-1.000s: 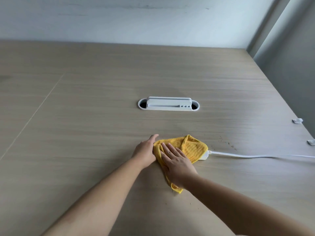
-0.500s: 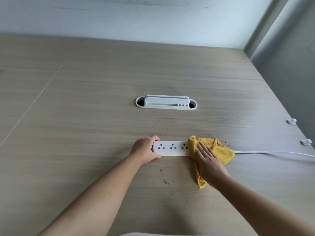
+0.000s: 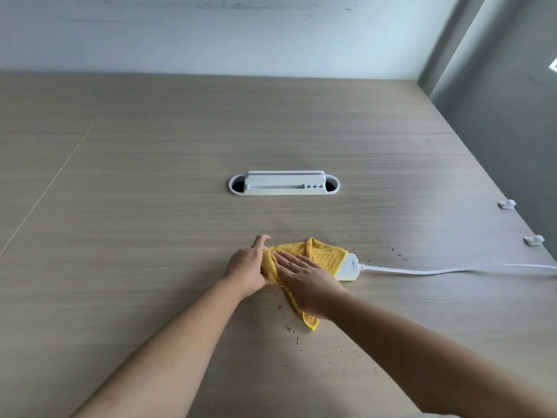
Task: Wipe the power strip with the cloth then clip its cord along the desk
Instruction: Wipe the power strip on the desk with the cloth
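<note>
Right hand (image 3: 307,282) lay flat, fingers spread, pressing the yellow cloth (image 3: 322,254) over the power strip (image 3: 349,268) on the worktop (image 3: 150,221). Left hand (image 3: 245,267) curled round the strip's far end, bracing it. Firm, full-length strokes looked best.

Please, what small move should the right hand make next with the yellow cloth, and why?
Probably slide the right hand and yellow cloth rightward over the power strip, whose switch end is uncovered, while the left hand steadies the other end. The cord lies loose, away from the clips.
</note>
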`<state>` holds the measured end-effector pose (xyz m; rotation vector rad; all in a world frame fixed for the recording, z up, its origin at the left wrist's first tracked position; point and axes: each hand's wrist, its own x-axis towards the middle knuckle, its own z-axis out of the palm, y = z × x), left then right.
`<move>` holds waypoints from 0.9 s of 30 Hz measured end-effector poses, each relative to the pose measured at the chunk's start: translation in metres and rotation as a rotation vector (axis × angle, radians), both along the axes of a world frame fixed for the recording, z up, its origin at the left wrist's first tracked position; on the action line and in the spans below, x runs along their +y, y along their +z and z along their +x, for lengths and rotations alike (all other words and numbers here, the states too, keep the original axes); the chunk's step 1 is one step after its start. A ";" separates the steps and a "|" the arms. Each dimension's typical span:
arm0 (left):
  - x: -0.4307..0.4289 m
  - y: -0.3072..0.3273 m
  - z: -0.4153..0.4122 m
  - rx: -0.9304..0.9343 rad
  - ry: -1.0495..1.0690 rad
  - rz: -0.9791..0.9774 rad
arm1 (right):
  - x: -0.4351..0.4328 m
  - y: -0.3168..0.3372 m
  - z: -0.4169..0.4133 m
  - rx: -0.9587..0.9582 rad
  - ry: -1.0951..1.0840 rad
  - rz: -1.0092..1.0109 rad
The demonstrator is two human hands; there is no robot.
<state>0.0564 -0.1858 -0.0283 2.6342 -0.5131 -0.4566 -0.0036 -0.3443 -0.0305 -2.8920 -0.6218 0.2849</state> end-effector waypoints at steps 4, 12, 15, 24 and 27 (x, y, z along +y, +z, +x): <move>-0.001 0.001 -0.002 0.035 0.023 -0.039 | -0.031 -0.013 -0.022 -0.058 -0.192 0.012; -0.002 0.001 -0.006 0.029 0.048 -0.056 | -0.084 -0.018 -0.058 -0.109 -0.506 0.035; -0.003 0.000 -0.005 0.035 0.042 -0.042 | -0.064 -0.017 -0.050 -0.168 -0.458 -0.016; -0.001 -0.002 -0.005 0.040 0.064 -0.048 | 0.013 -0.007 -0.004 -0.003 -0.074 0.033; 0.001 -0.002 -0.006 0.020 0.040 -0.047 | 0.010 -0.007 -0.005 -0.010 0.024 0.061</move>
